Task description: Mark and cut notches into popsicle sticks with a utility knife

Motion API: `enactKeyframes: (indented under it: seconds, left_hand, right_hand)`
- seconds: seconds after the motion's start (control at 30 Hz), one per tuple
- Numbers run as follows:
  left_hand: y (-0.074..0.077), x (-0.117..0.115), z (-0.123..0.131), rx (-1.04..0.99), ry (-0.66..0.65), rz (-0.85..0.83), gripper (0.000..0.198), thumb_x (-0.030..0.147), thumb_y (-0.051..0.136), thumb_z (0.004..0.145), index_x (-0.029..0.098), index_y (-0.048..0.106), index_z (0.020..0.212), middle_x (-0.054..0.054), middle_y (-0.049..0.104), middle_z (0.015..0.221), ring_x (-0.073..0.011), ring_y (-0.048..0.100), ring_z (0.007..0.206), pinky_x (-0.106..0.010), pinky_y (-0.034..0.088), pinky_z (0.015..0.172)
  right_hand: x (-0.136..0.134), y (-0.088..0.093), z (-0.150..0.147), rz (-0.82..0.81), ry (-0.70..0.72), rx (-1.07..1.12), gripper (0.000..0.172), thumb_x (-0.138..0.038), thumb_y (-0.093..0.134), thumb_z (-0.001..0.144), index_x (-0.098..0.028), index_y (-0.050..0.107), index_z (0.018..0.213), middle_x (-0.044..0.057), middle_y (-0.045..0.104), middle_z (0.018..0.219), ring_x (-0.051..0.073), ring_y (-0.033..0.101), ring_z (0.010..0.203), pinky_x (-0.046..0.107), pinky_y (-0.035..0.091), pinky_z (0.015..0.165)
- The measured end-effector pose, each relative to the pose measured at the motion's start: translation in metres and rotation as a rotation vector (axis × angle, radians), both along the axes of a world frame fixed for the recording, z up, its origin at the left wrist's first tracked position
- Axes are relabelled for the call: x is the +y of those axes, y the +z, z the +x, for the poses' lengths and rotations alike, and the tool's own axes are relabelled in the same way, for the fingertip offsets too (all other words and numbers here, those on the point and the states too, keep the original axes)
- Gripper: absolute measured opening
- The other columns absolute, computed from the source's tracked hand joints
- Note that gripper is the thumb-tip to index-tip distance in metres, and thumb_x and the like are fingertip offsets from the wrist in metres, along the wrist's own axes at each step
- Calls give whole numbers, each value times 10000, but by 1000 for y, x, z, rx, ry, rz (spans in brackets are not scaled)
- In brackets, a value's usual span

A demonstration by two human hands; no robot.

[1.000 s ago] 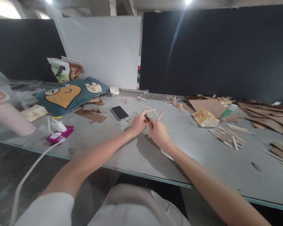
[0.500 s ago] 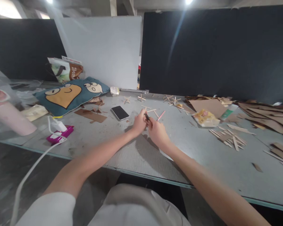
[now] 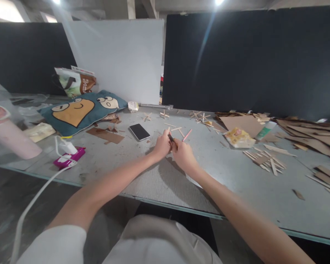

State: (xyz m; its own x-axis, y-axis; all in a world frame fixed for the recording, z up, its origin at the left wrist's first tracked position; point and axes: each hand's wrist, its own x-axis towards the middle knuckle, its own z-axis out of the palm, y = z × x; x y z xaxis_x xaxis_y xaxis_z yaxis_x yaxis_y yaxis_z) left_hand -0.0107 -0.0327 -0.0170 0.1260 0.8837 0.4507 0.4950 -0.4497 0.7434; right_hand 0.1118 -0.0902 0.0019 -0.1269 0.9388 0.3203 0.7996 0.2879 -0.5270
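My left hand (image 3: 162, 145) and my right hand (image 3: 183, 154) meet over the middle of the grey table (image 3: 143, 172), fingers pinched together. Between them they hold a small dark tool or stick (image 3: 171, 138); I cannot make out what it is. A thin pale stick end pokes up above my left fingers. A pink stick (image 3: 187, 135) and loose wooden sticks (image 3: 176, 129) lie just beyond my hands. A black phone (image 3: 139, 131) lies to the left of them.
A teal cartoon cushion (image 3: 79, 110) lies far left, a pink device with a white cable (image 3: 68, 157) near the front edge. Cardboard sheets (image 3: 305, 134), a yellow packet (image 3: 238, 138), a green-white tube (image 3: 266, 130) and a stick pile (image 3: 266, 161) lie to the right. Panels stand behind.
My hands stay together at the same spot; they shifted slightly as the fingers worked the small dark thing. Nothing else has moved.
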Motion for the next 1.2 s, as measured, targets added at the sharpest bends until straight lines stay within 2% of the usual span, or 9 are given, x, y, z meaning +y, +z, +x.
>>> enactKeyframes:
  seconds: [0.17,0.37,0.47,0.63,0.77,0.87,1.03,1.2]
  left_hand:
    - [4,1,-7,82,-80,5,298,11,502,768,219,536,978,95,532,540,-143,560,531,-243,343,541]
    - [0,-2,2,-63,10,-42,322,25,573,740,199,544,1009,75,572,600,-138,565,546,-252,369,547]
    - [0,-3,4,-72,41,-37,336,12,580,718,195,547,997,72,569,603,-141,572,575,-254,373,562]
    - [5,-3,-3,8,-45,-18,291,27,543,765,208,555,992,87,554,577,-142,550,549,-251,349,566]
    - [9,-1,-10,102,-83,27,320,-25,477,756,215,560,952,86,517,564,-150,544,566,-249,331,581]
    - [6,0,-10,110,-66,47,312,-29,476,754,216,562,927,82,506,570,-151,532,569,-252,321,587]
    - [-1,0,0,6,-5,-11,266,45,566,768,213,551,974,76,556,595,-158,560,576,-259,352,590]
    - [1,-3,2,3,26,10,285,59,590,744,222,541,973,71,561,613,-162,568,598,-261,362,594]
  right_hand:
    - [1,5,4,-23,17,17,329,-176,387,1013,-134,712,988,140,746,822,184,594,635,283,262,582]
    - [0,4,2,-38,22,10,363,-199,357,1029,-126,713,1032,145,745,834,200,610,651,285,293,594]
    - [-2,3,0,-30,7,6,366,-203,351,1034,-135,711,1054,139,744,826,203,613,644,288,288,596]
    - [-2,4,2,-8,22,35,344,-198,374,1025,-132,710,1003,138,741,843,194,598,650,286,270,591]
    - [0,5,4,-18,22,71,351,-186,375,1004,-131,720,974,105,710,770,178,553,612,278,268,586]
    - [2,4,5,-29,37,73,341,-191,386,1002,-136,720,960,98,700,753,174,538,605,276,262,585]
    - [3,0,3,-24,39,74,335,-177,388,1001,-134,719,971,129,731,817,180,570,634,270,273,590]
    - [1,2,3,-11,42,87,338,-194,386,1005,-141,719,982,133,734,833,181,573,634,269,281,593]
